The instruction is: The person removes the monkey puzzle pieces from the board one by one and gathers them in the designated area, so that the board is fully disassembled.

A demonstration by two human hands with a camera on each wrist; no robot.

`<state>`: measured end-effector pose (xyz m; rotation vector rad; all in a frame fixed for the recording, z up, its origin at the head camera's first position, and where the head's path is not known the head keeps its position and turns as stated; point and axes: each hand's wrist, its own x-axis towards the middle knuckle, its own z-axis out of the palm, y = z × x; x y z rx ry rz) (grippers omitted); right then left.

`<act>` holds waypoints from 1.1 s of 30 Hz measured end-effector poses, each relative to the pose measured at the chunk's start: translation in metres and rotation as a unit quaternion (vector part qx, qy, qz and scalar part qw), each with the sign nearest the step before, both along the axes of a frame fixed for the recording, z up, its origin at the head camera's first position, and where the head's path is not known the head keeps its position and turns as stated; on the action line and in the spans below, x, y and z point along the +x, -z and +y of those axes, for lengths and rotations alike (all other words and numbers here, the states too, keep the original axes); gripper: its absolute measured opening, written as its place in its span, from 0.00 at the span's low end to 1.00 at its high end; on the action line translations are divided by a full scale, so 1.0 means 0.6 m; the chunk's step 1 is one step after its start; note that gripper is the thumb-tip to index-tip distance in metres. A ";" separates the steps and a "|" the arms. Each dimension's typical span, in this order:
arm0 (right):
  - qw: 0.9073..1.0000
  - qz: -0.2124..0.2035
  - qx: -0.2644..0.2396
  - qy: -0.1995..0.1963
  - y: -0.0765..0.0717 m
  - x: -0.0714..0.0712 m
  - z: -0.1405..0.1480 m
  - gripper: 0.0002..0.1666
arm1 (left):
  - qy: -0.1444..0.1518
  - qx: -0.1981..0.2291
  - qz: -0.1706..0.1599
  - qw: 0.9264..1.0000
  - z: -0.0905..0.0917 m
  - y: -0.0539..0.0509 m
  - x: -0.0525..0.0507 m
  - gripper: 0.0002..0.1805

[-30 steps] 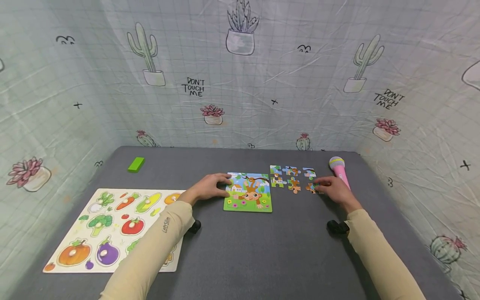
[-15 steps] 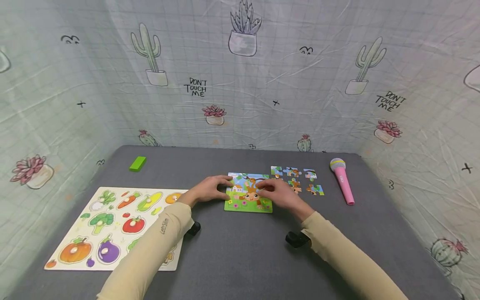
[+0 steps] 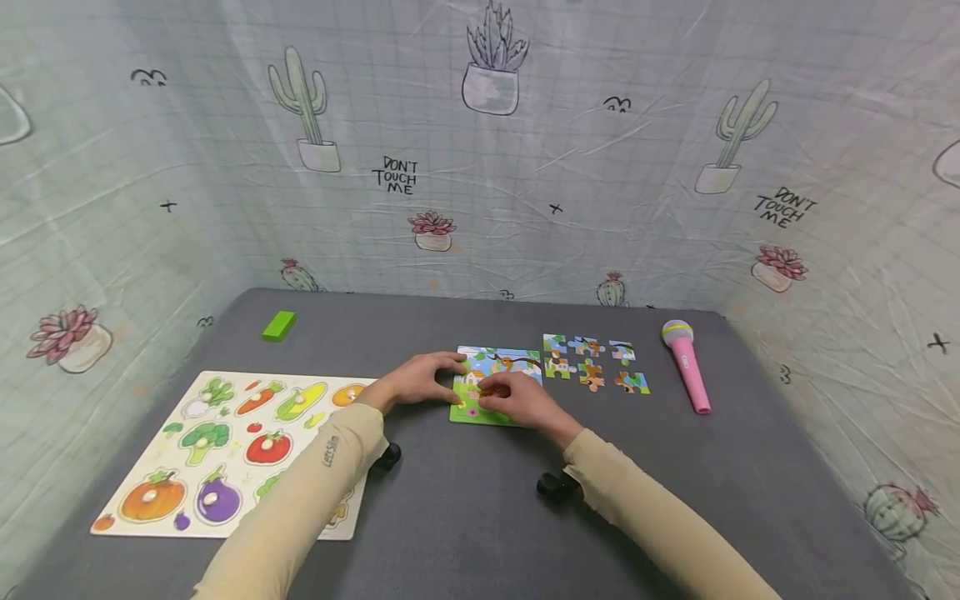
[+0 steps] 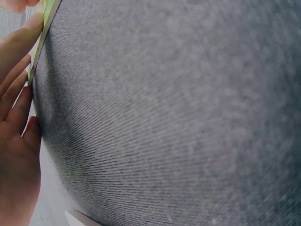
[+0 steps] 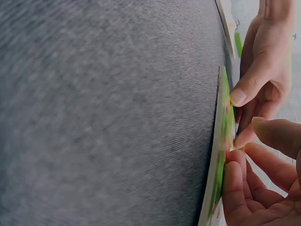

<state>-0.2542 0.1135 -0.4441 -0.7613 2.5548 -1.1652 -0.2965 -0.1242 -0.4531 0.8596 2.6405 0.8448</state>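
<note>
A square jigsaw puzzle board (image 3: 531,360) with a monkey picture lies mid-table, partly covered by both hands. At its left edge rests my left hand (image 3: 422,379), index finger near the top and thumb lower down. The left wrist view has that thumb (image 4: 35,22) against the board's edge. My right hand (image 3: 525,402) is over the lower middle of the picture. In the right wrist view its fingertips (image 5: 233,169) touch the board's face, and the thumb stands apart from them. I see no piece in it. Loose jigsaw pieces (image 3: 591,375) lie right of the board.
A vegetable peg puzzle (image 3: 202,400) lies at the left, partly under the left sleeve. Behind it is a green block (image 3: 279,326). A pink toy microphone (image 3: 690,371) lies at the right. A patterned cloth (image 3: 337,242) hangs around the table's back and sides.
My right hand has left the rightmost loose jigsaw piece and come leftward onto the puzzle board. That piece lies uncovered. The left hand has stayed at the board's left edge.
</note>
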 end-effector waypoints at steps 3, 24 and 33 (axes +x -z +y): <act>1.000 0.008 0.007 -0.004 0.000 0.001 -0.004 0.20 | 0.000 0.002 0.000 1.000 -0.002 -0.002 0.001 0.29; 0.998 0.053 0.037 -0.028 0.005 -0.005 -0.022 0.19 | 0.017 0.013 0.001 1.000 -0.004 -0.006 -0.001 0.27; 0.992 0.091 0.053 -0.066 0.009 -0.011 -0.029 0.20 | 0.025 0.003 0.011 1.000 -0.005 -0.008 -0.001 0.28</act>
